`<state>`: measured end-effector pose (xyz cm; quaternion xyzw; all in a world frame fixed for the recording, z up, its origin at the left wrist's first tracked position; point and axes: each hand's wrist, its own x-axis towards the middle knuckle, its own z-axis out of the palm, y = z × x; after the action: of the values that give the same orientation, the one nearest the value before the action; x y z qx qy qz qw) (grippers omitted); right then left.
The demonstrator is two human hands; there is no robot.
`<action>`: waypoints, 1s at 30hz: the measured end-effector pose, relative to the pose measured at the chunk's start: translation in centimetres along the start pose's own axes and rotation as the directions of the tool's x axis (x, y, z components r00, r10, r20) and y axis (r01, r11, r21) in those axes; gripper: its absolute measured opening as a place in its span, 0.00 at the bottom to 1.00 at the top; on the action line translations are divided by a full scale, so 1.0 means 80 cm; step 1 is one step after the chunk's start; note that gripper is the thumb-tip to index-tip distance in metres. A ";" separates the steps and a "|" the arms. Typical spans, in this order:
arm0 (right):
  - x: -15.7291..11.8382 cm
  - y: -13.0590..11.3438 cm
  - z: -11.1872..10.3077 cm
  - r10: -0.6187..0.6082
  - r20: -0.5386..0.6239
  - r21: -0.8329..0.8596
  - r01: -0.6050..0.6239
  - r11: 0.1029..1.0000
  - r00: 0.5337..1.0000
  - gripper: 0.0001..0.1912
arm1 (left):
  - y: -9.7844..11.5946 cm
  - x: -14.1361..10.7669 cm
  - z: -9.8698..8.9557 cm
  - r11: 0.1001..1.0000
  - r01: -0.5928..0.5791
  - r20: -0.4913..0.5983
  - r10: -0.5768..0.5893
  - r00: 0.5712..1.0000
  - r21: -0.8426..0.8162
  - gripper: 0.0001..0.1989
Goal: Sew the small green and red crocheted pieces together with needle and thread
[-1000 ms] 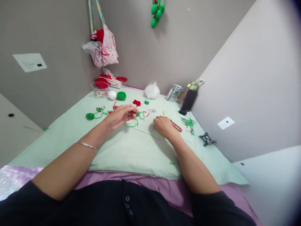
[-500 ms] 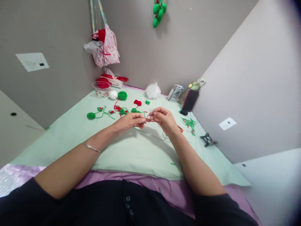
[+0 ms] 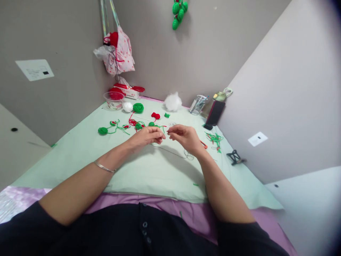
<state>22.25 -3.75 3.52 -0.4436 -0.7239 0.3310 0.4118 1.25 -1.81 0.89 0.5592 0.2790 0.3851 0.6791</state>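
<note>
My left hand (image 3: pixel 149 136) is held over the cloth with thumb and fingers pinched together; what they hold is too small to make out. Facing it, just to the right, my right hand (image 3: pixel 185 138) has its fingertips drawn into a pinch, and any small item in them cannot be made out. A narrow gap separates the two sets of fingertips. Below them a thin dark thread (image 3: pixel 170 150) runs across the cloth to loose loops near my right wrist. Just beyond my fingers lie small green crocheted pieces (image 3: pixel 139 126) and a red crocheted piece (image 3: pixel 155 116).
Green yarn (image 3: pixel 138 108), white stuffing (image 3: pixel 173 102) and a clear tub (image 3: pixel 114 101) stand toward the back. A phone (image 3: pixel 215 113) leans at the right, near green yarn scraps (image 3: pixel 214 139) and a black clip-like object (image 3: pixel 235 157). An orange object (image 3: pixel 204 144) is partly behind my right wrist.
My fingertips, close together before, have come slightly apart. The right hand has turned a little, with its fingers lower and flatter. My left hand has barely moved.
</note>
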 end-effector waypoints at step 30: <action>0.005 0.000 0.022 0.186 0.053 0.450 -0.190 0.872 0.981 0.14 | 0.004 0.000 0.001 0.989 -0.087 -0.155 0.105 0.982 0.116 0.15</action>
<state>20.60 -3.55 2.88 -0.4023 -0.5819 0.5308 0.4667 1.27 -1.81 1.19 0.5751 0.3262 0.4457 0.6035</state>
